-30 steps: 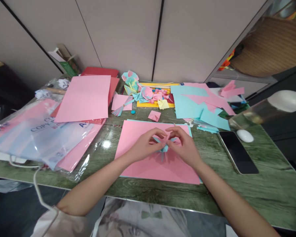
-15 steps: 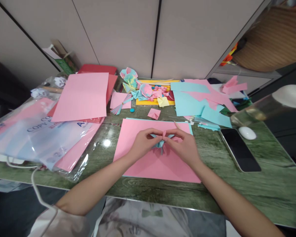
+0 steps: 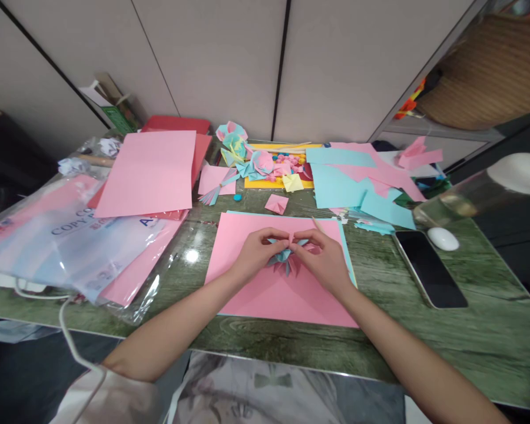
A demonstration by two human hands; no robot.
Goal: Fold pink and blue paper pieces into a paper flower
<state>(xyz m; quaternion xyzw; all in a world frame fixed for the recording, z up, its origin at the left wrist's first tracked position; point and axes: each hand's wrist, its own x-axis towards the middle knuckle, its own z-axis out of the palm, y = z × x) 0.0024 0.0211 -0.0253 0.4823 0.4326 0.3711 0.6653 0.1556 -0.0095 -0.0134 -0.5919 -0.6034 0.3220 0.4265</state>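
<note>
A pink and light-blue folded paper flower (image 3: 282, 257) is between my hands, just over the pink paper sheet (image 3: 251, 294). My left hand (image 3: 259, 252) pinches the flower's upper part from the left with thumb and forefinger. From the right, my right hand (image 3: 321, 259) pinches the same pink tip, its fingertips almost meeting the left ones. The fingers partly hide the flower's petals. A small pink folded paper square (image 3: 277, 204) lies just beyond the sheet.
Left lie pink sheets (image 3: 148, 174) on a plastic paper bag (image 3: 83, 235). Finished paper flowers (image 3: 247, 153) and a yellow tray (image 3: 256, 183) of beads stand at the back. Blue paper pieces (image 3: 340, 185), a phone (image 3: 430, 268), a white oval object (image 3: 443, 238) and a bottle (image 3: 468, 188) are right.
The pink tip between my fingertips looks more spread and upright than before. Both hands have shifted very slightly and still pinch the flower.
</note>
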